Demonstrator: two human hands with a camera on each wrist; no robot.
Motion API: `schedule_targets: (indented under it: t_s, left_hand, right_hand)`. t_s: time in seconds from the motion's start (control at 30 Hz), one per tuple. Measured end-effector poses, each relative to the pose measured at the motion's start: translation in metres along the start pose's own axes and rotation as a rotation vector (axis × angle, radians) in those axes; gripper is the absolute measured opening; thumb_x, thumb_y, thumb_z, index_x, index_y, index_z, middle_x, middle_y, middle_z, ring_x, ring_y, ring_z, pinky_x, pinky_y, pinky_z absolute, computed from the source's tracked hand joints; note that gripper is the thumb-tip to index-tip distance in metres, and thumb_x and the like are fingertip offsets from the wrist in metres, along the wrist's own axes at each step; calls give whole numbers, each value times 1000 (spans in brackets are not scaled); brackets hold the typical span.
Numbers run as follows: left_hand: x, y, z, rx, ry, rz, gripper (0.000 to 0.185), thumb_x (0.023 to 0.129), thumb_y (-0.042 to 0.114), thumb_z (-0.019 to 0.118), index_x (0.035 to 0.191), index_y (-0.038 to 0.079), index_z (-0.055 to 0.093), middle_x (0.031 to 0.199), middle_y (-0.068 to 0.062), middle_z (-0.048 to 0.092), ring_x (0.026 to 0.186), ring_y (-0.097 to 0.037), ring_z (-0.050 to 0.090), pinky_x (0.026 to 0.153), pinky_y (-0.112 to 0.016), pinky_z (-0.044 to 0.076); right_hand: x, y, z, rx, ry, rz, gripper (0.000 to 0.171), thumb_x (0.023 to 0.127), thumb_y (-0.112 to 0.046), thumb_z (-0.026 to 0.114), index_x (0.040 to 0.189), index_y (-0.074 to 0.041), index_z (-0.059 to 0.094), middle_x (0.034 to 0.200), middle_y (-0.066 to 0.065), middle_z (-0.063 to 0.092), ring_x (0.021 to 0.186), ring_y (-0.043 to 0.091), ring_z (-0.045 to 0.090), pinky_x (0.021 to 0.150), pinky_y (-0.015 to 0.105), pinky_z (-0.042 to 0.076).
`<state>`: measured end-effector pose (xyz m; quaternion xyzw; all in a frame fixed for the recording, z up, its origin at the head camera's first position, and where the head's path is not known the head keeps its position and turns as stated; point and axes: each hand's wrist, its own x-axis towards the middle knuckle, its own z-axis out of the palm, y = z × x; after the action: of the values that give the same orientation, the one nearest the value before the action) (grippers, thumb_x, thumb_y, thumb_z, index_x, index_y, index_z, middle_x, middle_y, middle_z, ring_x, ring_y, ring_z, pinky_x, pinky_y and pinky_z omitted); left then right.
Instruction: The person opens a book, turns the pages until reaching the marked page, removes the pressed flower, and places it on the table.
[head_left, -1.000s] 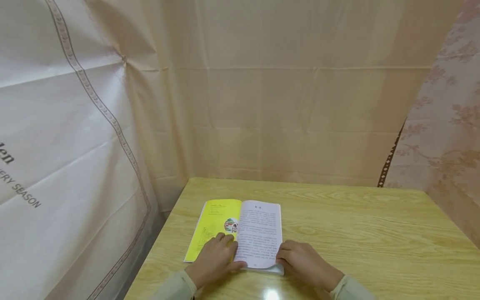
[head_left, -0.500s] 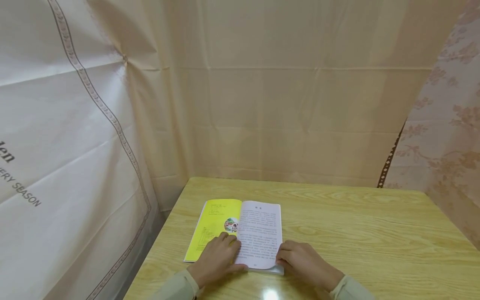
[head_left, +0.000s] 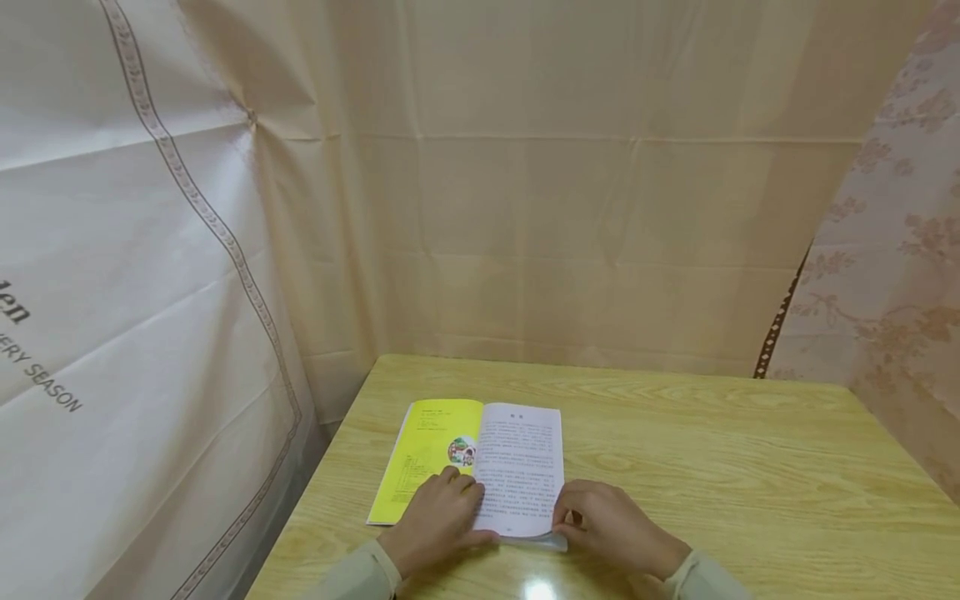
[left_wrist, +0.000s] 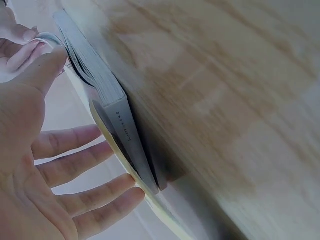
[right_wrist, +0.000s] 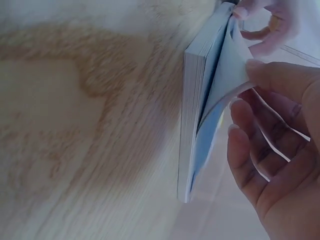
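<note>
The book (head_left: 491,458) lies open on the bench (head_left: 712,475), left of its middle. The right hand's (head_left: 615,523) grip is closed, pinching lifted paper at the lower right corner; how many sheets cannot be told. The left hand's (head_left: 441,510) grip is spread, fingers straight against the yellow page (head_left: 420,442), clasping nothing. A light pinch and steady left-hand pressure near the fold should prevent creasing or slipping.

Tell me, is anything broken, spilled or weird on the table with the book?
Nothing looks spilled or damaged. The open book has its lower right page corner curled up, but the right hand pinches it there. The white spot on the wooden table is probably just shiny light.
</note>
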<state>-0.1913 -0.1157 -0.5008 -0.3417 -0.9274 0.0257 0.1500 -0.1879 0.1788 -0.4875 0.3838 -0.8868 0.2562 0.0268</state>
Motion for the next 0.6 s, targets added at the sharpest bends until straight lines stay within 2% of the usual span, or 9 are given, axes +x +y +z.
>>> schedule_targets:
  t_s: [0.17,0.33,0.4,0.47,0.53,0.6]
  left_hand:
    - [0,-2,-3,-35,-25,13,60,93,72,56,99,15,75,98,2,71,88,-17,58,75,-31,52]
    - [-1,-4,-5,-70,-24,57,42,103,55,54,97,19,75,103,3,72,90,-17,61,73,-30,53]
    - [-1,-4,-6,-82,-32,58,37,107,47,51,107,17,74,106,2,72,93,-17,63,75,-31,54]
    - [-1,-3,-6,-98,-39,39,38,109,41,49,123,13,69,112,-1,72,97,-17,65,79,-33,55]
    - [-2,-2,-5,-109,-25,6,44,109,35,48,141,6,56,124,-5,69,105,-19,65,85,-35,56]
    - [-3,-1,-5,-116,24,-25,56,108,32,52,154,3,39,140,-10,60,118,-22,62,93,-38,54]
  right_hand:
    - [-2,1,1,84,31,1,11,95,-21,77,90,-26,68,92,-21,60,76,-4,54,64,20,50]
    - [-1,0,2,60,169,22,14,93,-20,79,96,-22,65,97,-12,62,73,-3,53,59,19,48]
    - [-1,0,3,52,229,73,21,90,-20,81,99,-20,62,94,-8,61,70,-2,51,55,19,46]
    - [-1,1,3,55,250,129,27,88,-20,83,100,-19,59,90,-5,59,66,-1,49,53,20,45]
    - [-2,2,4,56,226,162,28,87,-21,84,100,-18,59,89,-4,59,64,-2,47,52,20,44]
    - [-2,4,5,46,166,162,27,87,-24,84,101,-16,63,92,-4,60,64,-3,47,54,20,45]
